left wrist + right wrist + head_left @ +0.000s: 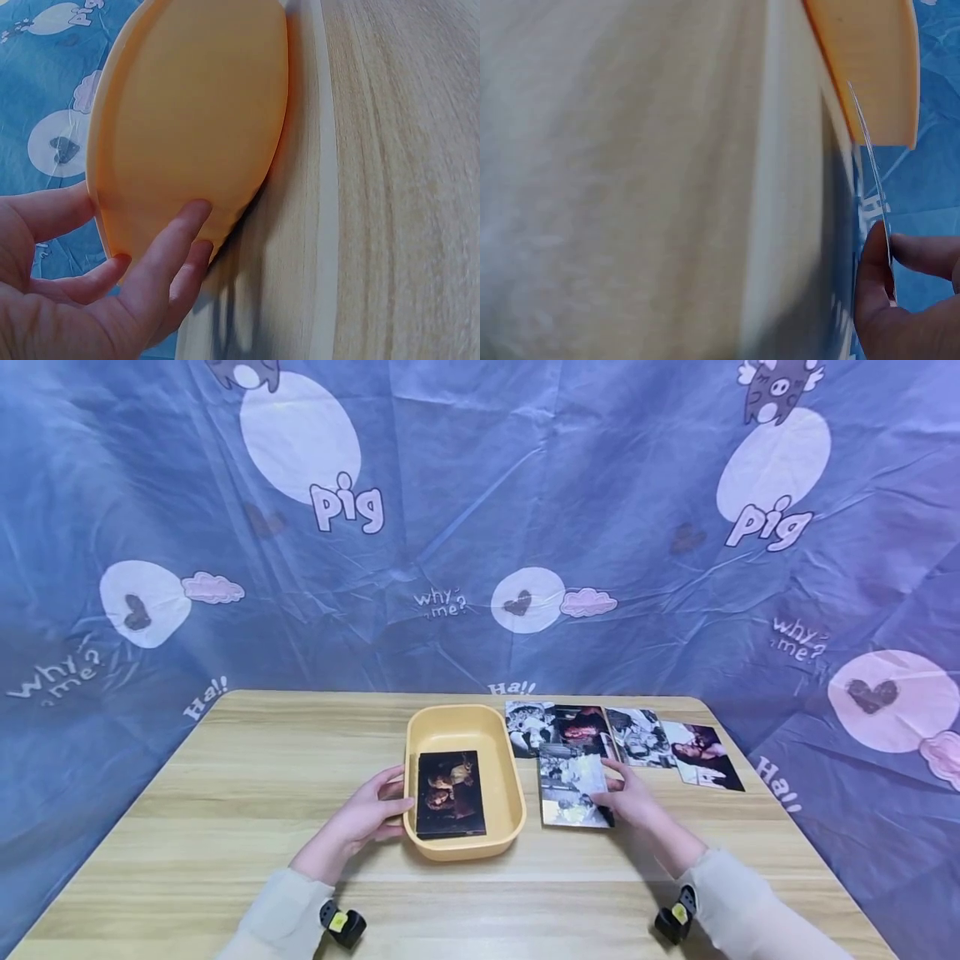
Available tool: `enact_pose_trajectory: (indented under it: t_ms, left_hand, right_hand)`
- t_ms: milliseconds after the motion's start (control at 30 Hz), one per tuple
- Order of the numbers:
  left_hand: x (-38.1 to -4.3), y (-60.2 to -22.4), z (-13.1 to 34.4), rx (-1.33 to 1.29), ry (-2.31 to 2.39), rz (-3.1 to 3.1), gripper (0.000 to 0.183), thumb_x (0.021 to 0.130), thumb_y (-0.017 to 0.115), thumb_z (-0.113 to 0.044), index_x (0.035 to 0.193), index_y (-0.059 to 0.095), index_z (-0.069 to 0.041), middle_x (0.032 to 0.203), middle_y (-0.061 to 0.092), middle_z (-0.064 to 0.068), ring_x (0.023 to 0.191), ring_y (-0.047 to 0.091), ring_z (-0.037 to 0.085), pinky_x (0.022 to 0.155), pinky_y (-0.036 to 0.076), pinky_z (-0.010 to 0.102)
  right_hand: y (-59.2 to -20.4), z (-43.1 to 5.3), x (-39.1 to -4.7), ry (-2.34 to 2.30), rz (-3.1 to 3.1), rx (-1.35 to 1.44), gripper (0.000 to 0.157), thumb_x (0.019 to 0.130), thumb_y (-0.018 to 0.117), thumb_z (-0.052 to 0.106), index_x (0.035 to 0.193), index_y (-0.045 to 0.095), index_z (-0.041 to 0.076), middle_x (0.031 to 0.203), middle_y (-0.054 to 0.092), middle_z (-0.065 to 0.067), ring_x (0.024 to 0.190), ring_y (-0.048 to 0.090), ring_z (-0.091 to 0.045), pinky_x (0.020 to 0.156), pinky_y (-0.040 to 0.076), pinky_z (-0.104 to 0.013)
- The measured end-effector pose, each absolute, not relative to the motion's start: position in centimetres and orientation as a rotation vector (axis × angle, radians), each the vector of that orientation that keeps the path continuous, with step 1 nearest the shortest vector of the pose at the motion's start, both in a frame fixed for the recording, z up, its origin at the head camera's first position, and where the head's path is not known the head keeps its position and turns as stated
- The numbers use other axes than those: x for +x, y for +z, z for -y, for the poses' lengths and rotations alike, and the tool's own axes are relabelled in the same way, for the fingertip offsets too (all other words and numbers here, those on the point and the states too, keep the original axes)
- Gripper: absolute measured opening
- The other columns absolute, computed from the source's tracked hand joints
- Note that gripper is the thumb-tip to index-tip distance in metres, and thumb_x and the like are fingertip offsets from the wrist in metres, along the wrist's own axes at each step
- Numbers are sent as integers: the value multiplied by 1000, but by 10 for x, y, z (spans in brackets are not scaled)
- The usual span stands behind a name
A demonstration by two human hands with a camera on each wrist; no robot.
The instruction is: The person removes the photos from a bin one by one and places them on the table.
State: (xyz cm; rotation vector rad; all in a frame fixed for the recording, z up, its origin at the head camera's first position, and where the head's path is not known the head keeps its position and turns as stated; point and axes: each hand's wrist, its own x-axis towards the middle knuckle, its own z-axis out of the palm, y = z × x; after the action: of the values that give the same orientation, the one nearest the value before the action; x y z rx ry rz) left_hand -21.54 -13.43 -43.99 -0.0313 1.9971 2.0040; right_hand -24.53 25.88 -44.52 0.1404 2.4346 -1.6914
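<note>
A yellow plastic tray (501, 777) stands on the table with a dark photo card (450, 795) lying inside, on top of others. My left hand (375, 806) grips the tray's left side; in the left wrist view its fingers (161, 262) lie along the outer wall, the thumb up at the rim. To the right of the tray, my right hand (633, 793) pinches a black-and-white photo card (572, 785) by its right edge. Seen edge-on in the right wrist view, this card (871, 161) is between thumb and fingers, raised off the table.
Behind the held card lie a black-and-white photo card (528, 725) and a reddish dark one (583, 727). Farther right are another black-and-white card (639, 737) and a dark card (705, 753). A blue printed cloth (450, 527) hangs behind the wooden table (247, 777).
</note>
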Motion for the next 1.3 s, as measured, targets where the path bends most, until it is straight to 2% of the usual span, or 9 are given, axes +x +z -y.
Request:
enact_pose_trajectory:
  t_ms: [233, 400, 467, 567, 633, 733, 900, 1100, 1300]
  left_hand:
    - [-215, -442, 134, -25, 1994, -2001, 68, 91, 56, 1, 150, 22, 1, 148, 29, 34, 103, 64, 36, 80, 62, 44]
    - [-213, -443, 133, -30, 1999, -2001, 68, 91, 56, 2, 150, 23, 1, 148, 31, 34, 102, 65, 35, 79, 62, 45]
    - [-212, -443, 133, -32, 1997, -2004, 68, 91, 55, 3, 150, 22, 1, 148, 31, 34, 102, 64, 36, 79, 62, 45]
    - [-213, -443, 133, -31, 1991, -2002, 68, 91, 55, 2, 151, 21, 0, 148, 30, 34, 104, 63, 39, 80, 61, 46]
    - [-213, -443, 133, -29, 1995, -2000, 68, 91, 55, 3, 151, 22, 1, 148, 31, 34, 104, 63, 39, 80, 61, 46]
    - [-215, -443, 134, -19, 2003, -2000, 69, 91, 55, 3, 150, 21, 2, 147, 30, 35, 101, 65, 36, 79, 62, 44]
    - [-216, -440, 135, -3, 1991, -2007, 70, 90, 56, 1, 150, 20, 2, 148, 29, 35, 97, 66, 31, 78, 62, 41]
    - [-216, -440, 134, -17, 1990, -2017, 68, 90, 56, 3, 150, 23, 1, 147, 32, 34, 99, 66, 34, 79, 62, 43]
    - [-214, -441, 134, -20, 2002, -2010, 68, 91, 55, 3, 150, 23, 2, 146, 33, 35, 98, 65, 31, 77, 62, 43]
  right_hand:
    - [-456, -258, -242, -1772, -2340, 95, 79, 80, 60, -15, 146, 17, -9, 88, 62, -1, 50, 42, -1, 45, 35, -11]
    - [-459, -256, -241, -1711, -2407, 161, 76, 80, 62, -11, 145, 23, -10, 94, 61, -11, 57, 46, -5, 48, 38, -14]
    - [-458, -255, -240, -1650, -2470, 174, 74, 81, 64, -7, 144, 26, -11, 104, 60, -25, 70, 56, -14, 58, 48, -18]
    - [-454, -254, -237, -1555, -2551, 153, 71, 83, 64, 0, 143, 28, -14, 126, 49, -39, 101, 58, -36, 86, 56, -35]
    - [-452, -253, -234, -1522, -2577, 126, 69, 85, 63, 3, 142, 28, -16, 135, 41, -41, 119, 49, -46, 103, 49, -48]
    - [-448, -252, -230, -1529, -2573, 80, 66, 88, 60, 4, 140, 27, -20, 138, 38, -41, 127, 41, -52, 111, 38, -55]
    - [-437, -248, -226, -1563, -2540, 69, 65, 91, 57, 6, 142, 24, -19, 143, 30, -41, 133, 33, -53, 115, 30, -56]
    - [-421, -239, -230, -1702, -2420, 94, 72, 93, 56, 8, 148, 14, -13, 152, 15, -38, 140, 20, -51, 119, 21, -55]
    - [-403, -215, -242, -1990, -2274, 75, 75, 94, 54, 5, 151, 8, -8, 154, 15, -33, 144, 19, -44, 122, 20, -48]
